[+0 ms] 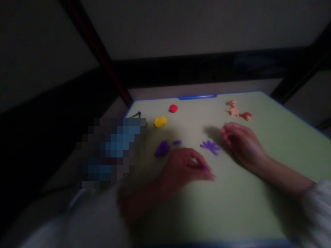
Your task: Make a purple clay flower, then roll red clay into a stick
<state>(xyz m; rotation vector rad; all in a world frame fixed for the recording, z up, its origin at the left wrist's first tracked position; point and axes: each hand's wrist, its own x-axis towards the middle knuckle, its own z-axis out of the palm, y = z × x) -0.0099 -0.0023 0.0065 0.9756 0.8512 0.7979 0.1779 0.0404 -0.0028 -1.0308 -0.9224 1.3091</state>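
Between the thumb and fingertips of my left hand [184,165] a small bit of purple modelling clay shows, pinched just above the table. A larger purple clay lump [162,148] and a small purple clay strip [177,142] lie beyond that hand. Thin purple clay petals [210,147] fan out from one point on the table between my two hands. My right hand [241,141] is to the right of the petals, its fingers curled in and the tips close together. Whether it holds anything is hidden.
A yellow clay lump [160,121] and a red clay lump [173,108] sit farther back on the pale table [258,213]. Peach and red clay shapes [234,111] lie at the back right. A blurred-out blue patch [116,148] covers the left edge.
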